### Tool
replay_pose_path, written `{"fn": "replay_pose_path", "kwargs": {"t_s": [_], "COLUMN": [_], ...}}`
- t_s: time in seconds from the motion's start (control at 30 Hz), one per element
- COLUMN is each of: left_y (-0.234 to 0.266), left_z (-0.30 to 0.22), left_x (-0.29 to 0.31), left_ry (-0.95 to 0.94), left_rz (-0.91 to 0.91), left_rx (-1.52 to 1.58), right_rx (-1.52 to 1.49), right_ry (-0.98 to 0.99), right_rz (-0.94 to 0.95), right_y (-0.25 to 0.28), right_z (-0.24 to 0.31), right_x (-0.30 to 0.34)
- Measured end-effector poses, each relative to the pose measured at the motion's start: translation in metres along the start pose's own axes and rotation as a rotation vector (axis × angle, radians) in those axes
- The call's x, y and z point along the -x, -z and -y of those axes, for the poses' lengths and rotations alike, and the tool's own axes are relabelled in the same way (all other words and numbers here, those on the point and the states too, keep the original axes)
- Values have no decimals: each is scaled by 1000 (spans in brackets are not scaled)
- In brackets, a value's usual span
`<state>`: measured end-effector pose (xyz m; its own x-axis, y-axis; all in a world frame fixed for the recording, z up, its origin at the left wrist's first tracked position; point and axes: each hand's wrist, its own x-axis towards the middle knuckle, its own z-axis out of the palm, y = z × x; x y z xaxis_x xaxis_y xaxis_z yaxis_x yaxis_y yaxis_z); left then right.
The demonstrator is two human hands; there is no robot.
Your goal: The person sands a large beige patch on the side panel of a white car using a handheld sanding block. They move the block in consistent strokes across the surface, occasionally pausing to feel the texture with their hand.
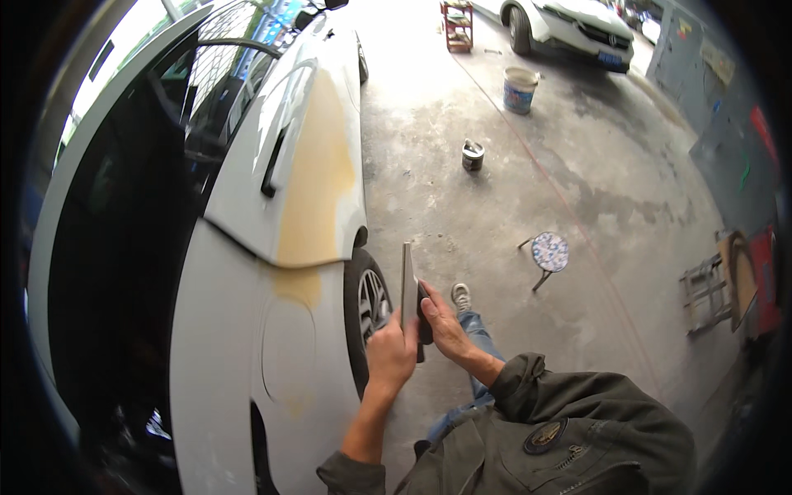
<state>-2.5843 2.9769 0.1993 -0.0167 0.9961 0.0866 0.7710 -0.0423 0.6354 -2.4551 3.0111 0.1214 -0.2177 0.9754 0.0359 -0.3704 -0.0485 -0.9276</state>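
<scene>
In front of me, both hands are closed on a long, narrow flat board, seen nearly edge-on, with a pale strip (pixel 407 276) along it and a dark part on its right side. My left hand (pixel 391 353) grips the pale strip from the left, blurred slightly by motion. My right hand (pixel 447 327) holds the dark part (pixel 424 315) from the right. What the fingers cover is hidden. Close on the left stands a white car (pixel 223 346), with a yellowish filler patch (pixel 318 181) running along its door and onto the panel above the wheel (pixel 369 299).
A small round stool (pixel 549 252) with a patterned seat stands to the right. Farther off are an open can (pixel 473 156), a bucket (pixel 519 91), a red rack (pixel 457 26) and another white car (pixel 569 29). A wooden-backed chair (pixel 726 280) is at far right.
</scene>
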Motion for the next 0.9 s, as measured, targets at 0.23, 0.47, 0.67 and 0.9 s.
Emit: {"fn": "replay_pose_path", "kwargs": {"t_s": [0.23,0.47,0.67,0.9], "left_y": [102,230,256,252], "left_z": [-31,78,152,143], "left_x": [-219,-488,-556,-571], "left_ry": [108,-190,-158,-111], "left_rz": [237,38,187,202], "left_rx": [-45,-884,-1023,-944], "right_rx": [-426,260,352,383], "right_ry": [-389,-513,-253,-518], "right_rz": [-206,-239,-138,-168], "right_y": [41,-29,-108,-51], "right_z": [-62,-112,-97,-176], "right_x": [-207,-427,-470,-573]}}
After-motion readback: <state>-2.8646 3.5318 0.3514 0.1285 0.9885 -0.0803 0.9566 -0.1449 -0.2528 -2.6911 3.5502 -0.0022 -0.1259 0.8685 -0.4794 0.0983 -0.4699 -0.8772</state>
